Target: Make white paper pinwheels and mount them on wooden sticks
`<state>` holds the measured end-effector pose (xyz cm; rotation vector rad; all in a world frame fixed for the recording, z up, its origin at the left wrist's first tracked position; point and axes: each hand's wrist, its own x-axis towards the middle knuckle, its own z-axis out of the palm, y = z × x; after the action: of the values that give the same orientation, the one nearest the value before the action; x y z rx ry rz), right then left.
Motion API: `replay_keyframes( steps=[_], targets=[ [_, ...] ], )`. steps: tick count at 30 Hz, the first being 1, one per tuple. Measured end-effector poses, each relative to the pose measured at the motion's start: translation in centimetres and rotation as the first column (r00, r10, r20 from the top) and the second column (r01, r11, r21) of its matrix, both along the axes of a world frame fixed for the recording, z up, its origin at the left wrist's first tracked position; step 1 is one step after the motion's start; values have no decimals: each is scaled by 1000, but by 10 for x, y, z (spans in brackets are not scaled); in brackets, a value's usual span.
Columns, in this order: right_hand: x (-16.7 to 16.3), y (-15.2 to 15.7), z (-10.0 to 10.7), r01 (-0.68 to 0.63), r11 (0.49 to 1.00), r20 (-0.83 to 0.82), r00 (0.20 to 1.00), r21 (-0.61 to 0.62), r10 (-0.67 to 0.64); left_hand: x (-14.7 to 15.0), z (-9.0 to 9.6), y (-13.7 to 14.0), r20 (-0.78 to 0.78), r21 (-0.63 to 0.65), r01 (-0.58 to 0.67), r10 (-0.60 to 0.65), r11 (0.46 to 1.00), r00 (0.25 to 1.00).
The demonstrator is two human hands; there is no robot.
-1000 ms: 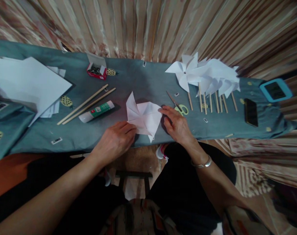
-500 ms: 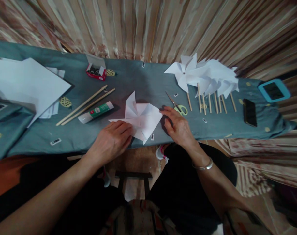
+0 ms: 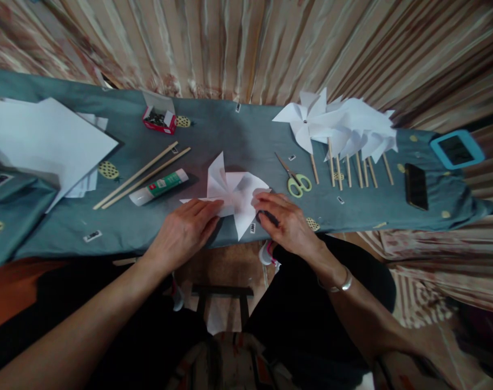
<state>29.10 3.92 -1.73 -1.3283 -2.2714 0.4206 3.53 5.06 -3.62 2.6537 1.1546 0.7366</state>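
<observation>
The left hand [image 3: 185,230] is resting bunched fingers on a white paper pinwheel [image 3: 240,189], which is lying between it and the right hand [image 3: 287,223], whose curled fingers are touching the opposite blade. Whether either is pinching, I cannot tell.

Glue stick [image 3: 159,187], left of centre: green label with a small red mark and pale lettering, too small to read.
Red box [image 3: 159,125], upper left of centre: pale print on its front, illegible.
Tablecloth [image 3: 124,233], across the frame: black-and-white printed tags [image 3: 92,236] at lower left, far left, top centre and right of centre; lettering on each, too blurred to read.
</observation>
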Motion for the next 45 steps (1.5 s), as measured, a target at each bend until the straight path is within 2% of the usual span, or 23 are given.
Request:
replay_keyframes(
  steps=[6, 9, 17, 26, 28, 33, 38, 45],
  targets=[
    [-7, -10, 0, -129, 984, 51, 989, -119, 136, 1, -3, 3, 1, -47, -55, 55, 997, 998],
    [-10, -13, -3, -160, 978, 75, 982, -132, 171, 1, -5, 5, 13, -55, -65, 66, 996, 998],
    [-15, -15, -6, -148, 983, 39, 988, -105, 152, 1, -9, 6, 33, -48, -59, 60, 997, 998],
    [-12, -12, -4, -148, 985, 35, 988, -87, 152, 2, -4, 5, 30, -66, -49, 51, 997, 998],
    [-7, -8, -2, -97, 993, 15, 995, -74, 99, 2, -3, 4, 25, -68, -33, 35, 997, 999],
    [9, 5, -5, 177, 983, -12, 984, -40, -178, 2, -2, 1, 13, -102, 10, -9, 995, 1000],
    [14, 10, -11, 229, 970, -56, 971, -78, -234, 1, -2, 2, -11, -54, 53, -54, 997, 999],
    [16, 11, -6, 302, 926, -183, 921, -226, -345, -7, -1, 4, -3, -27, 76, -76, 997, 997]
  ],
)
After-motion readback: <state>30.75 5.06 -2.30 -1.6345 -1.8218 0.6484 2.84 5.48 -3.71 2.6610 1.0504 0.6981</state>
